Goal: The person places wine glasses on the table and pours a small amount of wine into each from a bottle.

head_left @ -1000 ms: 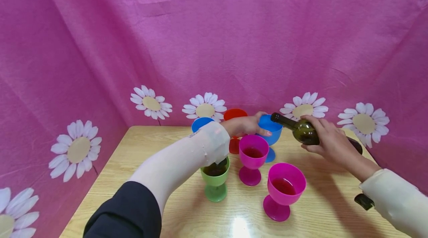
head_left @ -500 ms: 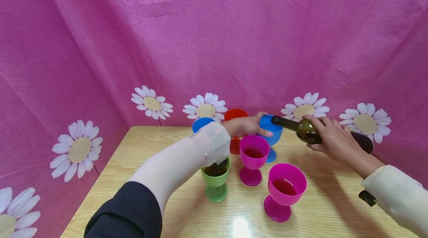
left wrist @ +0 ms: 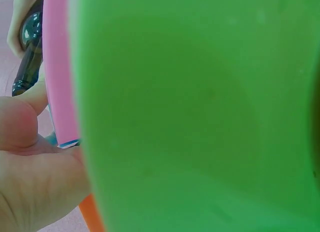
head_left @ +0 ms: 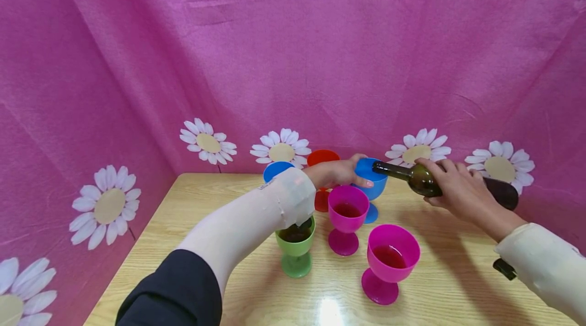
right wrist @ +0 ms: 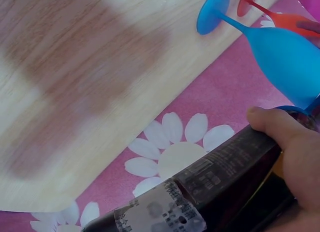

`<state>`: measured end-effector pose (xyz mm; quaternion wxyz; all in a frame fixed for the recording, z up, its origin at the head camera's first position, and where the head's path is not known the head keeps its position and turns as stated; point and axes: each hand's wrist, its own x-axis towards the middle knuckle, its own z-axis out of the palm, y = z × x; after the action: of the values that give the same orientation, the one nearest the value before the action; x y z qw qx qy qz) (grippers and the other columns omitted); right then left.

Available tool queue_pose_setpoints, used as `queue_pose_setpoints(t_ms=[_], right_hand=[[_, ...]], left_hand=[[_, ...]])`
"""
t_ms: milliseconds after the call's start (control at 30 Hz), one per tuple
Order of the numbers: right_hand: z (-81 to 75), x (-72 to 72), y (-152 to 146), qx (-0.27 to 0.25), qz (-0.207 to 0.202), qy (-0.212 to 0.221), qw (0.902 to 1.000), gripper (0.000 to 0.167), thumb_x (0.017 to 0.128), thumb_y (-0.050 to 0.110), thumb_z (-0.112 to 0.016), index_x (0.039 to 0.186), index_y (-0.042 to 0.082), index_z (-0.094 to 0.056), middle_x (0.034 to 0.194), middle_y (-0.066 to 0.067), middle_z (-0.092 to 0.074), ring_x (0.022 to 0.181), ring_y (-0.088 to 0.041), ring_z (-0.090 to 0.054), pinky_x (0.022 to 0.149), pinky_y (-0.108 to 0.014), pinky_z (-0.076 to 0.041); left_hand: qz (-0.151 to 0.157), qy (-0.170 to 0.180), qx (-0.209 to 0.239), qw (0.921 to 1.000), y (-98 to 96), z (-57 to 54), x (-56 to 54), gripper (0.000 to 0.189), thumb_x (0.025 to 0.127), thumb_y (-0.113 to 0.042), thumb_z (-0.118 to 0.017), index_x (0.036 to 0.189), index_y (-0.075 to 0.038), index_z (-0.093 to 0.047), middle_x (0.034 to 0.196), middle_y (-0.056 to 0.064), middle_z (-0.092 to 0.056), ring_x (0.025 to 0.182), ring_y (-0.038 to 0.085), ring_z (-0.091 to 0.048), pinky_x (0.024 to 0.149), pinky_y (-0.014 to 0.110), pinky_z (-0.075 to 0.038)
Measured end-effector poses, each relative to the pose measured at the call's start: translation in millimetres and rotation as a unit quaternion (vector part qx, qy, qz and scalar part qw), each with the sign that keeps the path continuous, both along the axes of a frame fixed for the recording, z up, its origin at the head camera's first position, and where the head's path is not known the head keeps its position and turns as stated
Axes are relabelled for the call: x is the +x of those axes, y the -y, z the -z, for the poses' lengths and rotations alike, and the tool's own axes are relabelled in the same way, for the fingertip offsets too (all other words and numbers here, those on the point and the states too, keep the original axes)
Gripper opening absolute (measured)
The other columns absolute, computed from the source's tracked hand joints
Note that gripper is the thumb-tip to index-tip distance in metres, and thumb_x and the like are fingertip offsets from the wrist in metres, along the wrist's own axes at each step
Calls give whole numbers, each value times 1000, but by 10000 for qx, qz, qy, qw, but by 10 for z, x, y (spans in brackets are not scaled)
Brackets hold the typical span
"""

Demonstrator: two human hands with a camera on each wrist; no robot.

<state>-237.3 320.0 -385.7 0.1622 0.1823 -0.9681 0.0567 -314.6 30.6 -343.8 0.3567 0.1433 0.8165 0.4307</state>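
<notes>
My right hand point(head_left: 462, 196) grips a dark green glass wine bottle point(head_left: 423, 181) round its body. The bottle lies nearly level, its mouth over the rim of a blue goblet point(head_left: 373, 188) at the back of the table. My left hand point(head_left: 336, 172) holds that goblet's cup, the thumb on the near side and fingers behind. In the right wrist view the labelled bottle point(right wrist: 200, 182) leans towards the blue goblet point(right wrist: 280, 57). Whether liquid is flowing cannot be made out. The left wrist view is mostly filled by a green goblet point(left wrist: 190, 112).
Two pink goblets point(head_left: 348, 209) point(head_left: 392, 252) with red liquid stand in front. Beneath my left forearm is the green goblet point(head_left: 295, 249), with dark contents. A red goblet point(head_left: 323, 156) and another blue goblet point(head_left: 276, 168) stand behind my arm. A pink daisy-printed cloth point(head_left: 293, 61) surrounds the wooden table point(head_left: 220, 183).
The bottle's base has swung up and right while its mouth has dipped slightly towards the blue goblet. My right hand has shifted a little right with it. My left hand stays put.
</notes>
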Motion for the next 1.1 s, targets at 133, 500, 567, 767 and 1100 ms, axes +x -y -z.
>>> queue_pose_setpoints(t_ms=[133, 500, 567, 767, 1100], right_hand=[[-37, 0, 0, 28, 55, 15, 10000, 92, 75, 24, -93, 151, 25, -41, 117, -26, -58, 98, -48, -57, 76, -65, -41], [-125, -8, 24, 222, 173, 181, 9994, 92, 75, 24, -94, 150, 25, -41, 117, -26, -58, 99, -50, -56, 73, -64, -41], [-138, -12, 23, 261, 192, 170, 9993, 92, 74, 24, -94, 150, 25, -42, 116, -26, -58, 99, -49, -56, 74, -65, -41], [-172, -23, 25, 430, 221, 69, 9988, 91, 74, 22, -94, 149, 26, -44, 116, -26, -57, 100, -51, -55, 77, -73, -41], [-214, -26, 45, 620, 209, 24, 9979, 90, 74, 22, -94, 148, 25, -44, 118, -28, -57, 102, -54, -55, 77, -77, -42]], left_hand=[[-5, -15, -14, 10000, -4, 0, -12, 90, 96, -23, -73, 164, -30, -15, 158, 13, -33, 141, 37, -39, 101, 47, -55], [3, -54, -64, 10000, -3, 15, -11, 91, 96, -24, -73, 165, -31, -14, 160, 13, -31, 143, 37, -37, 102, 47, -54], [9, -51, -38, 10000, -4, 14, -10, 91, 96, -24, -73, 165, -30, -14, 160, 13, -31, 142, 37, -37, 102, 47, -55], [40, -97, 9, 9999, -4, 18, -12, 90, 96, -22, -72, 165, -29, -14, 160, 13, -32, 142, 37, -37, 102, 47, -55], [-6, -98, 61, 9999, -6, 24, -2, 90, 96, -21, -73, 164, -29, -16, 157, 13, -35, 141, 37, -39, 101, 47, -55]])
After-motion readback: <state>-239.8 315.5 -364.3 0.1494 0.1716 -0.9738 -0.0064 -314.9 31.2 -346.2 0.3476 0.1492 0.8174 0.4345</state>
